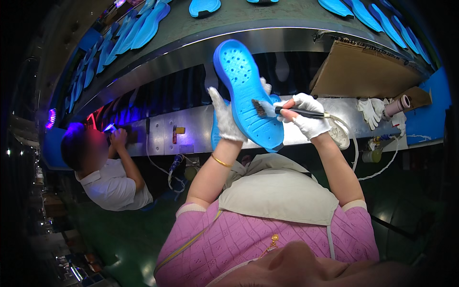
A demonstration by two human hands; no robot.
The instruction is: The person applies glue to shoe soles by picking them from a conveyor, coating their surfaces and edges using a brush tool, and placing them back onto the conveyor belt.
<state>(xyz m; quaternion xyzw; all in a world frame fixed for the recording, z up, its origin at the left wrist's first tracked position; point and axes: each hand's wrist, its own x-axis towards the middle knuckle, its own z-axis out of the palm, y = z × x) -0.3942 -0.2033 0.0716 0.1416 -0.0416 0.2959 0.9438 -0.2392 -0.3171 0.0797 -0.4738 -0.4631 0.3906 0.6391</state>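
My left hand (226, 117), in a white glove, holds a blue shoe sole (241, 91) up in front of the bench. The sole is tilted, with a patch of small holes at its upper end and grooves lower down. My right hand (311, 117), in a white glove with some bare fingertips showing, grips a black-handled brush (306, 113). A pale hose (353, 138) runs from the brush's end. Its bristles touch the middle of the sole. Behind that sole, parts of other blue soles (215, 130) show. A whitish sole (338, 136) lies beside my right wrist.
Beyond the bench (160, 136), blue soles (152, 26) rest on a green conveyor (267, 16). A cardboard sheet (368, 71) leans at the right, near white gloves (369, 114) and a pinkish cylinder (397, 106). A co-worker in a white shirt (112, 186) works at the left.
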